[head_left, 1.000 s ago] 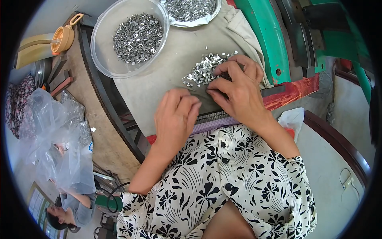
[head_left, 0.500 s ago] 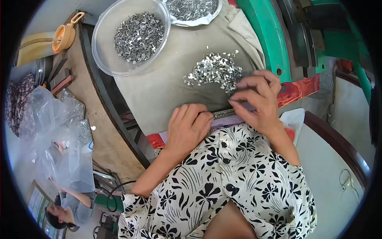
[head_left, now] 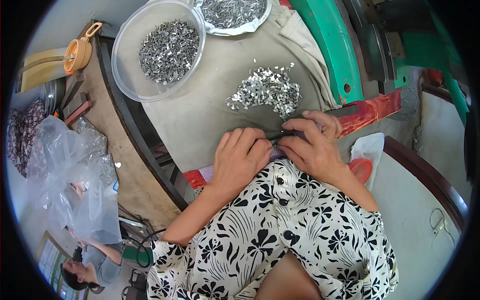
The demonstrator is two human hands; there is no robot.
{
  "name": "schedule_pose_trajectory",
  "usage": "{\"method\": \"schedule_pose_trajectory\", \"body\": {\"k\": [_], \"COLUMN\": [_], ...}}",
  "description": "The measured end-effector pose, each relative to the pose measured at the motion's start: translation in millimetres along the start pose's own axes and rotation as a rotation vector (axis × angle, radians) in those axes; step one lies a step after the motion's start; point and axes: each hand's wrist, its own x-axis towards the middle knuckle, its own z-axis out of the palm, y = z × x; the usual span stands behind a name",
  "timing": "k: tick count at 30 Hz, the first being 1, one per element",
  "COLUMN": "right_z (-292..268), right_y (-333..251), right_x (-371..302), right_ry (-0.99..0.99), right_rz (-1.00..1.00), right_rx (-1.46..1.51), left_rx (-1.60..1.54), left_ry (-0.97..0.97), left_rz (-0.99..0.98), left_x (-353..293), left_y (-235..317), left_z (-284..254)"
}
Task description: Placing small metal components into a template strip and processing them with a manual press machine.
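At the near edge of the cloth-covered table, my left hand (head_left: 242,157) is curled over a narrow strip (head_left: 274,143) lined with small metal pieces. My right hand (head_left: 317,150) meets it from the other side, with thumb and fingertips pinched together right by the strip. Whatever sits in that pinch is too small or hidden to make out. Most of the strip is covered by both hands. Just beyond my right fingertips lies a loose heap of small, flat, silvery metal pieces (head_left: 270,90).
A clear plastic tub (head_left: 117,65) of small metal parts stands far left, beside a lined bowl (head_left: 267,17) of thin metal pieces. A green machine frame (head_left: 340,55) rises at right. Plastic bags (head_left: 75,185) lie on the left bench; a co-worker (head_left: 102,262) is at lower left.
My right hand has moved left and down from beside the heap to the strip, near my left fingers. My left hand has barely moved. The whole view has shifted slightly.
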Motion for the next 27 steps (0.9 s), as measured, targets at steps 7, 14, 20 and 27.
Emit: {"method": "schedule_pose_trajectory", "body": {"k": [7, 14, 20, 27], "right_z": [1.4, -12.6, -15.2, -9.7], "right_y": [-0.3, 11.1, 22.0, 24.4], "right_x": [2.2, 7.2, 4.8, 14.7], "right_ry": [-0.036, 0.026, 0.003, -0.091], "right_rz": [0.049, 0.097, 0.083, -0.017], "right_rx": [0.057, 0.055, 0.126, 0.154], "left_rx": [-0.020, -0.005, 0.000, -0.064], "left_ry": [0.032, -0.003, -0.064, -0.124], "left_rz": [-0.037, -0.035, -0.025, -0.051], "left_x": [-3.0, 0.5, -4.3, -13.5], "left_y": [0.2, 0.4, -0.4, -1.6], "left_z": [1.4, -2.7, -3.9, -16.7]}}
